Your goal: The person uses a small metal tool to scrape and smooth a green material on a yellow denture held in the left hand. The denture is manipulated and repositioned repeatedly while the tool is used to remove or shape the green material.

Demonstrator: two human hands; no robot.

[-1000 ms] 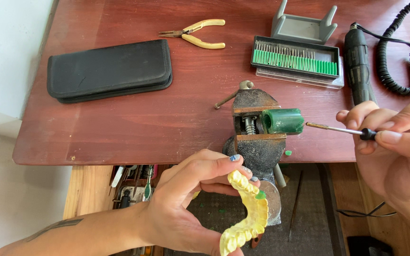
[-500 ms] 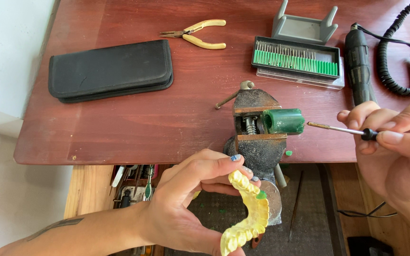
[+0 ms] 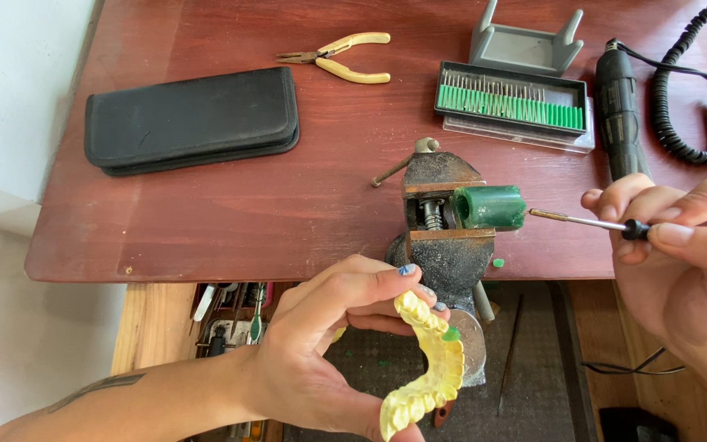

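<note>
While our left hand curls its fingers around one yellow dental cast below the desk edge, our right hand pinches one thin metal tool, its tip seemingly touching one green wax block in one vise. One pair of pliers, one black case and one bur box lie behind.

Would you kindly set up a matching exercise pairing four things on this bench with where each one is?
Things:
1. Dental cast
2. Green wax block
3. Pliers
4. Thin tool

Places:
A. Clamped in the vise
B. In the right hand
C. In the left hand
D. Beyond the black case

Pairs: 1-C, 2-A, 3-D, 4-B
</note>
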